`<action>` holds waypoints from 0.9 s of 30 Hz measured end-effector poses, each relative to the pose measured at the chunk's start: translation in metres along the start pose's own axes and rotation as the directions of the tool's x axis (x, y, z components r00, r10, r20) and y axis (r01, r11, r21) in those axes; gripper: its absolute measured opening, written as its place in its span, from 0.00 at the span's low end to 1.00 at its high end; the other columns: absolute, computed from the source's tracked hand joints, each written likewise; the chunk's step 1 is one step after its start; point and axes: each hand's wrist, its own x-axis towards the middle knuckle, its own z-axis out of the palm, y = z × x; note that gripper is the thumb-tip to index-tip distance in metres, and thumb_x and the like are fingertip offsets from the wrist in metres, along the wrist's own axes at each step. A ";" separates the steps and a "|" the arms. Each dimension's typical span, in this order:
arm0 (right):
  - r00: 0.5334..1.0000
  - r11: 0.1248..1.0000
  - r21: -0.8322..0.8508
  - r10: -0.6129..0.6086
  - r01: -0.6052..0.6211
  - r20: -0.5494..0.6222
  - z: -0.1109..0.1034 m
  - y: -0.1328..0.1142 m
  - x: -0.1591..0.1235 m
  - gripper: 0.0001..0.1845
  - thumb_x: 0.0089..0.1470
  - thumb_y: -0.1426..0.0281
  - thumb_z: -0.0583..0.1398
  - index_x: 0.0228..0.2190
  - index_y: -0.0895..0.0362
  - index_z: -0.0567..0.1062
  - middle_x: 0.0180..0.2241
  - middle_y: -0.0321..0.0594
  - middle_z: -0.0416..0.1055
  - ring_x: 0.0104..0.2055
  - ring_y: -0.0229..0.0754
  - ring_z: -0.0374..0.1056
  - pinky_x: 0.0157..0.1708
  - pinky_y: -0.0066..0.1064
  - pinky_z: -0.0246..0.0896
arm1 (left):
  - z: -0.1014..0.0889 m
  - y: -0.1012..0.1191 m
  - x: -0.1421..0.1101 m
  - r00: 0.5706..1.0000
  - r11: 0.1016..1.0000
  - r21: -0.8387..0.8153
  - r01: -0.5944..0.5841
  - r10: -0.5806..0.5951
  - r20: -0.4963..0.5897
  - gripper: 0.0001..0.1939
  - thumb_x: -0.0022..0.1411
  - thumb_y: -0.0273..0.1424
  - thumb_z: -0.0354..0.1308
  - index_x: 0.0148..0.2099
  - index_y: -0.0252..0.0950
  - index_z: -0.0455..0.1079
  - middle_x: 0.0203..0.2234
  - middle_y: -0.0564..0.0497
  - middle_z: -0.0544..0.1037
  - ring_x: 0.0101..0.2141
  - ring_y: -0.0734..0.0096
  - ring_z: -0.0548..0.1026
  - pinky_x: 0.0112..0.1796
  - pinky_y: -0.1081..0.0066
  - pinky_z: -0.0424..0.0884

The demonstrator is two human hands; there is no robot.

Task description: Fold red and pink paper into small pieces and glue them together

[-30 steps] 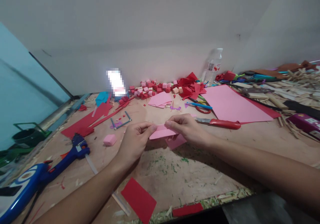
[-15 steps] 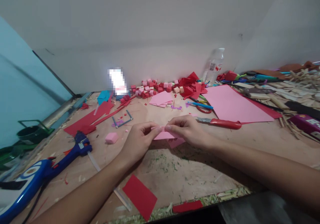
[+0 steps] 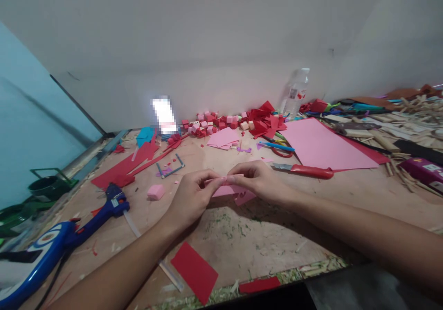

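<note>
Two hands met over the middle of the desk (image 3: 311, 217), the left hand (image 3: 191, 198) and right hand (image 3: 258, 180) each pinching an edge of one small pink paper piece (image 3: 230, 191) with fingertips closed together on it, held just above the wood. At about nine o'clock from the left hand sat a pink foam cube (image 3: 155, 192), with a blue glue gun (image 3: 104, 211) farther toward eight o'clock. At two o'clock from the right hand lay a red utility knife (image 3: 306, 170), beside a large pink sheet (image 3: 320, 146).
</note>
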 end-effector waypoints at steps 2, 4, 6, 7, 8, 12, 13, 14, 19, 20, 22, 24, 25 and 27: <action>0.999 0.998 0.049 0.044 -0.045 0.015 0.000 -0.001 0.001 0.16 0.59 0.61 0.64 0.27 0.59 0.80 0.24 0.37 0.72 0.26 0.37 0.65 0.26 0.28 0.59 | -0.001 -0.001 0.001 0.999 1.000 0.028 -0.008 0.009 -0.031 0.15 0.66 0.38 0.61 0.29 0.35 0.78 0.24 0.51 0.78 0.28 0.68 0.72 0.31 0.71 0.65; 0.998 0.996 0.072 0.058 -0.060 0.027 0.000 -0.002 0.001 0.17 0.59 0.61 0.63 0.24 0.59 0.78 0.22 0.36 0.70 0.24 0.36 0.64 0.25 0.28 0.59 | -0.002 -0.002 0.001 1.000 0.999 0.034 0.002 -0.001 -0.030 0.15 0.66 0.38 0.61 0.29 0.35 0.76 0.24 0.52 0.78 0.28 0.68 0.72 0.31 0.71 0.66; 0.998 0.995 0.085 0.058 -0.059 0.018 0.000 -0.003 0.001 0.16 0.59 0.62 0.63 0.24 0.59 0.78 0.22 0.36 0.71 0.24 0.36 0.65 0.25 0.27 0.60 | -0.002 -0.004 0.001 0.999 1.000 -0.020 0.025 -0.025 -0.021 0.12 0.65 0.38 0.62 0.33 0.35 0.76 0.25 0.52 0.77 0.29 0.68 0.73 0.31 0.71 0.67; 0.998 0.993 0.097 0.066 -0.067 0.008 0.000 -0.003 0.002 0.16 0.58 0.62 0.63 0.25 0.60 0.79 0.22 0.36 0.72 0.24 0.36 0.66 0.25 0.28 0.60 | -0.002 -0.005 0.001 0.999 0.996 -0.078 0.039 -0.040 -0.020 0.10 0.65 0.37 0.62 0.38 0.36 0.76 0.25 0.53 0.77 0.29 0.68 0.74 0.30 0.71 0.68; 0.996 0.989 0.119 0.084 -0.083 -0.007 -0.001 -0.003 0.002 0.15 0.58 0.62 0.64 0.26 0.59 0.79 0.22 0.37 0.73 0.24 0.36 0.67 0.25 0.28 0.62 | -0.002 -0.006 0.001 0.998 0.987 -0.151 0.051 -0.055 -0.024 0.10 0.64 0.37 0.63 0.45 0.37 0.74 0.26 0.54 0.77 0.29 0.68 0.74 0.30 0.72 0.69; 0.974 0.930 0.320 0.213 -0.179 -0.072 -0.003 0.001 0.006 0.14 0.54 0.60 0.68 0.30 0.59 0.80 0.24 0.38 0.76 0.23 0.37 0.71 0.27 0.30 0.68 | -0.004 -0.005 -0.001 0.997 0.952 -0.301 0.055 -0.066 -0.028 0.23 0.60 0.35 0.68 0.54 0.44 0.63 0.48 0.49 0.78 0.37 0.67 0.79 0.34 0.70 0.77; 0.967 0.904 0.382 0.239 -0.191 -0.083 -0.003 0.002 0.007 0.14 0.53 0.59 0.69 0.30 0.59 0.80 0.24 0.38 0.77 0.23 0.37 0.71 0.28 0.30 0.69 | -0.005 -0.005 -0.001 0.999 0.961 -0.274 0.040 -0.048 -0.021 0.21 0.58 0.33 0.69 0.51 0.44 0.65 0.56 0.47 0.74 0.42 0.65 0.80 0.37 0.68 0.78; 0.962 0.879 0.434 0.258 -0.197 -0.085 -0.004 0.003 0.007 0.15 0.52 0.59 0.70 0.31 0.59 0.80 0.24 0.38 0.77 0.23 0.37 0.71 0.27 0.30 0.70 | -0.006 -0.005 -0.001 1.000 0.971 -0.239 0.024 -0.027 -0.009 0.18 0.57 0.32 0.70 0.47 0.42 0.67 0.61 0.47 0.70 0.46 0.63 0.79 0.40 0.67 0.79; 0.959 0.837 0.504 0.278 -0.212 -0.058 -0.003 0.001 0.008 0.17 0.49 0.58 0.73 0.28 0.60 0.79 0.22 0.36 0.75 0.22 0.35 0.70 0.26 0.28 0.69 | -0.007 -0.011 0.004 1.000 0.976 -0.219 0.006 -0.001 0.025 0.06 0.62 0.34 0.66 0.40 0.39 0.76 0.54 0.45 0.77 0.47 0.60 0.79 0.44 0.64 0.78; 0.956 0.823 0.522 0.288 -0.224 -0.045 -0.002 0.000 0.008 0.18 0.49 0.58 0.73 0.29 0.60 0.79 0.22 0.36 0.75 0.22 0.35 0.71 0.26 0.28 0.69 | -0.006 -0.012 0.004 1.000 0.977 -0.215 0.008 -0.003 0.024 0.06 0.62 0.34 0.65 0.41 0.38 0.78 0.48 0.46 0.79 0.44 0.60 0.80 0.42 0.64 0.78; 0.946 0.763 0.587 0.325 -0.270 0.012 -0.002 -0.002 0.007 0.19 0.47 0.58 0.74 0.30 0.60 0.78 0.24 0.38 0.76 0.23 0.36 0.72 0.26 0.27 0.70 | -0.005 -0.014 0.004 1.000 0.984 -0.179 -0.004 0.007 0.014 0.06 0.63 0.34 0.65 0.41 0.38 0.79 0.40 0.48 0.82 0.39 0.62 0.80 0.39 0.67 0.77; 0.929 0.699 0.630 0.356 -0.337 0.102 -0.002 -0.002 0.006 0.19 0.46 0.60 0.75 0.31 0.61 0.79 0.26 0.40 0.78 0.25 0.36 0.74 0.27 0.26 0.71 | -0.005 -0.014 0.003 0.999 0.991 -0.126 -0.040 0.040 -0.005 0.05 0.64 0.34 0.66 0.40 0.39 0.81 0.38 0.49 0.82 0.38 0.65 0.79 0.37 0.70 0.75; 0.922 0.683 0.634 0.363 -0.362 0.135 -0.002 -0.002 0.006 0.18 0.46 0.61 0.75 0.31 0.61 0.79 0.27 0.42 0.78 0.25 0.36 0.75 0.28 0.26 0.72 | -0.006 -0.014 0.003 0.998 0.993 -0.097 -0.061 0.060 -0.011 0.04 0.64 0.33 0.66 0.39 0.39 0.81 0.37 0.49 0.82 0.37 0.66 0.79 0.37 0.71 0.75; 0.918 0.689 0.620 0.366 -0.376 0.151 -0.002 -0.001 0.005 0.16 0.46 0.64 0.75 0.31 0.62 0.80 0.27 0.43 0.78 0.25 0.36 0.75 0.28 0.25 0.72 | -0.006 -0.013 0.002 0.996 0.995 -0.052 -0.090 0.089 -0.018 0.04 0.64 0.34 0.67 0.39 0.40 0.81 0.36 0.51 0.82 0.37 0.67 0.79 0.37 0.71 0.74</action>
